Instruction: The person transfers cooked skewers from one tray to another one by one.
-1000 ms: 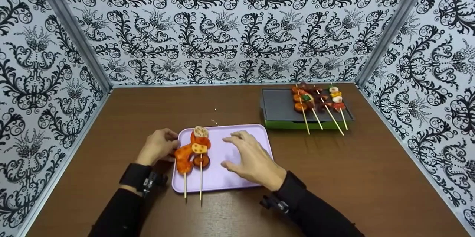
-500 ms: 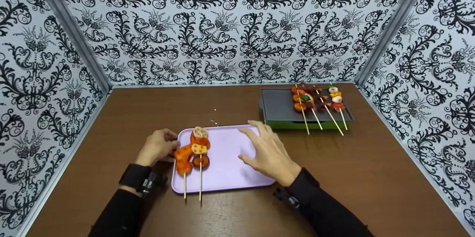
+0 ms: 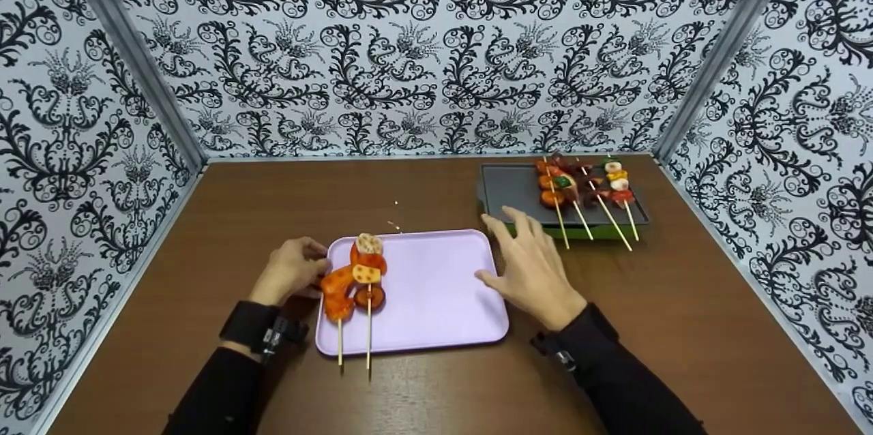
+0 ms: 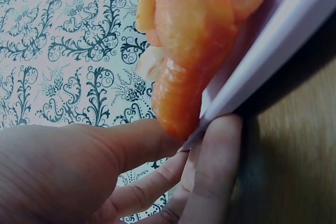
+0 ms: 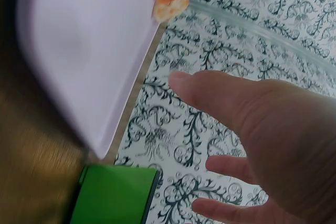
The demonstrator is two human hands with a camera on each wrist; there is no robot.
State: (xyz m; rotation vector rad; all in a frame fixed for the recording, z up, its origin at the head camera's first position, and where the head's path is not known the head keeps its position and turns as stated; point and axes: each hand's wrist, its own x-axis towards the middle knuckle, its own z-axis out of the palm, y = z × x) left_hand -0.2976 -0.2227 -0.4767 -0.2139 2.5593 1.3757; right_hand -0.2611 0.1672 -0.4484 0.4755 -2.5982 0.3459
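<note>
Brown worktop [image 3: 682,326] first, and there's the lilac tray [image 3: 436,292] around its middle, with the dark-topped green grill [image 3: 511,189] back near the far right corner! The left hand [image 3: 290,268] pinches the tray's left edge, thumb on one side, a finger beneath; over by the right edge hovers the right hand [image 3: 535,268], fingers apart! Four skewers [image 3: 592,195] lie across the grill's right half, and two more skewers [image 3: 368,274] line the tray's left edge, sticks poking past the near edge
</note>
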